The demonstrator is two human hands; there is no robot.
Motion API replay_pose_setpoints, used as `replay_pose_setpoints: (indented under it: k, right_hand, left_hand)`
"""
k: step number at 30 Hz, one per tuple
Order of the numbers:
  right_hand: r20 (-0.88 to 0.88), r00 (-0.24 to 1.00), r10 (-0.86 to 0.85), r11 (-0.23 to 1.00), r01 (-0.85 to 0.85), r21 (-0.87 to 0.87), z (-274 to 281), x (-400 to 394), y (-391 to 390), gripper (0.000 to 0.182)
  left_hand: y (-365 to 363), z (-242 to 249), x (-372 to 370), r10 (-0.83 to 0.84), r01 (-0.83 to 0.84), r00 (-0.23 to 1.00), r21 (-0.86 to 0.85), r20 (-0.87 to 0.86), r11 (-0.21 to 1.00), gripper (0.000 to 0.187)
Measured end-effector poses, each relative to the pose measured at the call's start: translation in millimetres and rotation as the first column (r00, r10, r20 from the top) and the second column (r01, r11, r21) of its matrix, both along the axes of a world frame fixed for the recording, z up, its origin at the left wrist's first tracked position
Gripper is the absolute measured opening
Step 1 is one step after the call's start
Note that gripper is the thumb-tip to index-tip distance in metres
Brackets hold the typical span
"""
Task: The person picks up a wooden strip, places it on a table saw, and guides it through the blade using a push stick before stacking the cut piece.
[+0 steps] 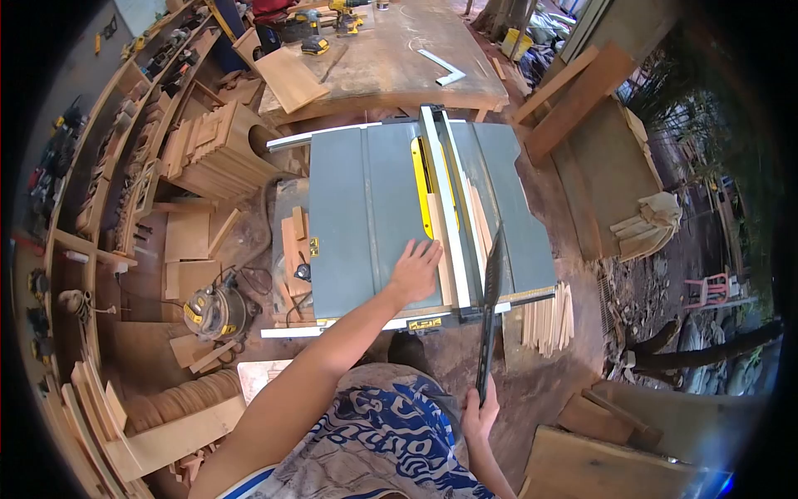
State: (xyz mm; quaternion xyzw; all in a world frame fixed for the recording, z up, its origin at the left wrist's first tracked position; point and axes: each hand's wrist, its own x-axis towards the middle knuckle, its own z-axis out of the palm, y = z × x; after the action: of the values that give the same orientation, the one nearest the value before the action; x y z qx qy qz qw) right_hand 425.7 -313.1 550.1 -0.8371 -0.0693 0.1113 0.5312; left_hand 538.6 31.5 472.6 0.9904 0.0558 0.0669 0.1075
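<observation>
My left hand lies on the grey table saw, fingers stretched out and the fingertips against a narrow wood strip. The strip lies lengthwise along the white rip fence, its far end beside the yellow throat plate. In my right hand is a long black push stick, gripped by its lower end. Its upper end points away from me, over the right part of the saw. More thin strips lie just right of the fence. The saw blade cannot be made out.
Behind the saw, a wooden workbench carries cordless drills and a metal square. Cut strips stand off the saw's right front corner. A shop vacuum and stacked boards are at left; a wooden post rises at right.
</observation>
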Motion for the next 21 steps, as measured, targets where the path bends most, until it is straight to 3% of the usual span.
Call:
replay_pose_setpoints:
  k: [1,3,7,9,19,21]
  right_hand:
    - [0.051,0.997,0.050,0.997,-0.047,-0.054,17.5,0.3,1.5,0.042]
    - [-0.069,0.977,0.202,0.938,-0.214,-0.273,68.4,-0.7,10.5,0.054]
    - [-0.077,0.952,0.297,0.895,-0.306,-0.326,92.1,-11.8,1.5,0.060]
    - [-0.196,0.892,0.407,0.750,-0.449,-0.486,101.4,-16.6,-3.3,0.065]
    - [-0.245,0.898,0.366,0.692,-0.439,-0.573,91.5,-3.8,36.8,0.076]
    - [-0.169,0.917,0.362,0.730,-0.391,-0.561,80.2,10.2,54.7,0.081]
  left_hand:
    - [4.2,0.8,4.4,-0.007,0.007,1.000,0.001,0.008,1.000,0.066]
    - [11.5,-2.7,9.3,-0.017,0.017,1.000,0.001,0.011,1.000,0.066]
    - [24.4,-5.5,18.4,-0.028,0.029,0.999,0.026,-0.032,0.999,0.070]
    - [29.6,-3.9,23.3,-0.036,0.038,0.998,0.044,-0.053,0.998,0.071]
    - [52.3,0.9,44.3,-0.050,0.057,0.994,0.069,-0.100,0.996,0.073]
    - [57.1,-0.3,49.1,-0.053,0.060,0.993,0.062,-0.109,0.996,0.073]
